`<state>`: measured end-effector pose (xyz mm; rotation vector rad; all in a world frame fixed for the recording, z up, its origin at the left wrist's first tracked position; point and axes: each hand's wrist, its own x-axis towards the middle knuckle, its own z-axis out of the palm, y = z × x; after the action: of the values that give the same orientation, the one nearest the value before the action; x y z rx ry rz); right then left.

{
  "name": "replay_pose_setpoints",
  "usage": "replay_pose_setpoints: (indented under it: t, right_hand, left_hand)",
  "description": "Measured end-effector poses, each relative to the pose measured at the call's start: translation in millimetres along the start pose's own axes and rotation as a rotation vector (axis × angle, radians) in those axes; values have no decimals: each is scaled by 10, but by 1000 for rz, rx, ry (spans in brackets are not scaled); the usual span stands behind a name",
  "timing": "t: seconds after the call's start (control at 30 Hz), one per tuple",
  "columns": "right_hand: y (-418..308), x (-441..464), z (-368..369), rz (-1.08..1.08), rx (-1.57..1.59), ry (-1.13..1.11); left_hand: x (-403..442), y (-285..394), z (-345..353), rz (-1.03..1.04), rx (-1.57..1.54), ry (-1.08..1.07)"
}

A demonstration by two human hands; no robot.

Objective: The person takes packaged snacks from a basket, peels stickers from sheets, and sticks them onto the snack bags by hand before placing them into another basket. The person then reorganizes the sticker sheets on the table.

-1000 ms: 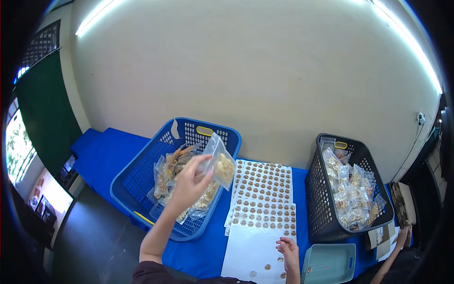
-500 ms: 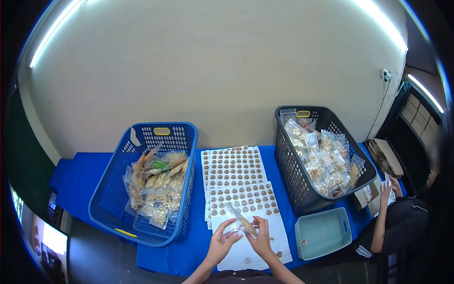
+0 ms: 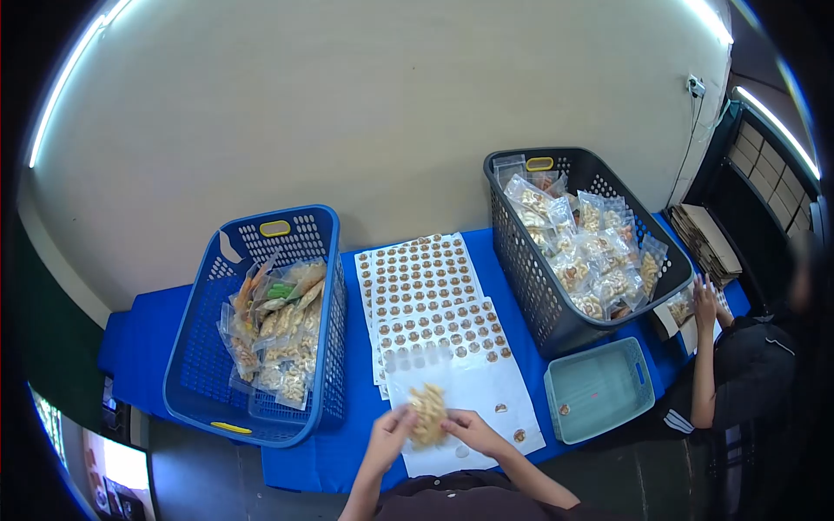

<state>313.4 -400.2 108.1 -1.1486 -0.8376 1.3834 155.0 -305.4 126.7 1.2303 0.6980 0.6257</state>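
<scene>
Though blurred in the head view, clear plastic bag of pale snack pieces (image 3: 427,418): held up between both hands, above the white lower part of a sheet of round stickers (image 3: 469,391).
Bag weight: probably light, judging by the small, loose filling.
Bag film: likely soft and pliable, perhaps slick, apt to slide or crumple under a loose pinch.
Bag filling: perhaps brittle; best spared a hard squeeze through the middle.
Bag side edges: best place to take hold, thumb against fingertips.
Left hand (image 3: 388,438): closed in a pinch on the bag's left edge.
Right hand (image 3: 472,431): fingertips at the bag's right edge, apparently pinching; exact finger placement too blurred to tell.
Blue basket (image 3: 333,382): left of both hands, well apart, with filled bags (image 3: 282,347) inside.
Black basket (image 3: 528,291): beyond the right hand, also with bags inside.
Pale green tray (image 3: 599,399): right of the right hand, just beside the sheet.
</scene>
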Motion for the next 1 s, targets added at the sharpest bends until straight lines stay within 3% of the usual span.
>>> replay_pose_setpoints:
  t: [0.07,0.17,0.27,0.33,0.4,0.5,0.73,1.0]
  right_hand:
    - [146,231,-218,-39,-77,-101]
    - [621,594,-802,-63,-231,193]
    - [1160,906,-1511,-5,-661,644]
    - [1551,1071,-1974,-166,-905,776]
    - [1619,1154,-2145,-193,-1191,870]
    - [1535,1104,-2100,-37,-1093,771]
    - [1572,1179,-2105,-52,-1080,854]
    - [1513,1244,-2086,40,-930,885]
  left_hand:
    - [72,120,-173,115,-23,201]
    - [-31,578,-315,245,-255,363]
    - [-137,730,-526,307,-307,392]
    - [-207,751,-603,323,-296,390]
    - [-249,736,-633,315,-309,433]
    - [-313,681,-715,322,-330,466]
    - [-414,778,-635,375,-436,555]
    - [-447,724,-425,298,-367,412]
